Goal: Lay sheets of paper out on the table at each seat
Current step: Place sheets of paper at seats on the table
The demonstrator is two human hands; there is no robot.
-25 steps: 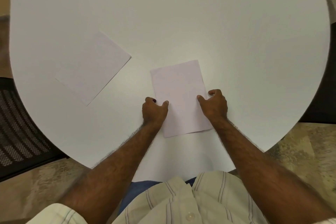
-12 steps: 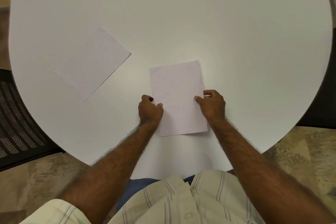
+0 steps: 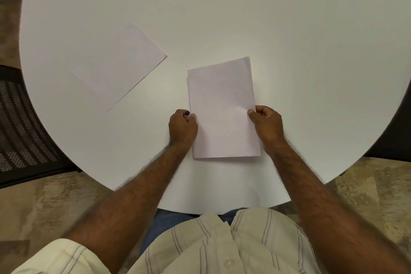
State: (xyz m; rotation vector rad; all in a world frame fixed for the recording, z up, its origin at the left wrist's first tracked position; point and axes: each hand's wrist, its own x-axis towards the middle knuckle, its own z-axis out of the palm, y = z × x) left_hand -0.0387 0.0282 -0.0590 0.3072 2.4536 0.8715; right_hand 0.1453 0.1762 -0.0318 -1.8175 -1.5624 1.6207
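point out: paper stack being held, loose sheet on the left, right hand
paper stack [image 3: 222, 107], head view, middle of the top sheet
loose sheet [image 3: 119, 65], head view, centre of the sheet lying flat on the table
right hand [image 3: 268, 125], head view, back of the hand at the stack's right edge

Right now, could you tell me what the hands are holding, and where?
Both grip the paper stack: left hand at its left edge, right hand pinching its right edge.
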